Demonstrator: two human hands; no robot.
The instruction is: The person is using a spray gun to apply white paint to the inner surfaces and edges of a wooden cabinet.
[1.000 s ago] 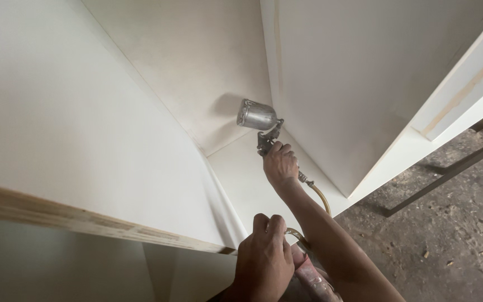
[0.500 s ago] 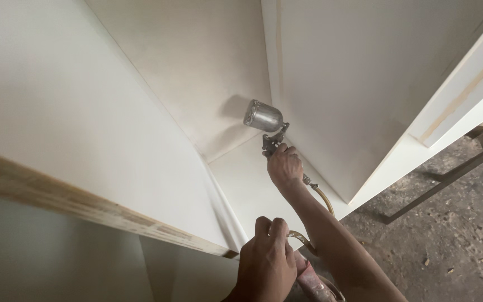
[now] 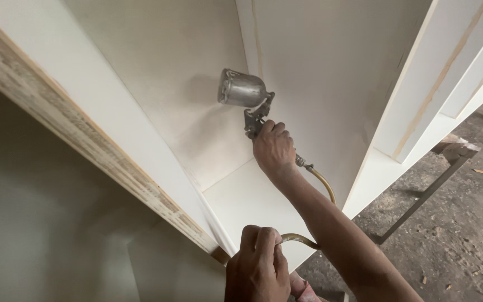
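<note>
right hand grip: the right hand [image 3: 274, 146] is wrapped tight around the handle of a dull grey metal spray gun [image 3: 252, 106], fingers curled fully round it, knuckles toward the camera.
spray gun: its round metal cup [image 3: 241, 89] lies tipped on its side, mouth end toward the white back panel [image 3: 180, 72] of the cabinet, close to the panel; whether it touches cannot be told.
hose: a yellowish air hose [image 3: 324, 184] leaves the bottom of the gun's handle through a small metal fitting, curves down beside the right forearm and comes round to the left hand.
left hand grip: the left hand [image 3: 258, 263] is closed in a fist around the lower bend of the hose, just off the front edge of the cabinet's white floor board [image 3: 252, 201].
where the gun sits: inside the cabinet, high near the inner corner where the back panel meets the white right-hand wall [image 3: 331, 67], well above the floor board.
cabinet: a white-painted left side panel [image 3: 85, 95] slants across the view, its raw plywood edge [image 3: 79, 134] bare and pale brown.
surroundings: right of the cabinet stands another white panel [image 3: 454, 72] with unpainted strips, a dark metal stand leg [image 3: 420, 196] under it, and a dusty grey floor [image 3: 465, 240] with small wood scraps.
</note>
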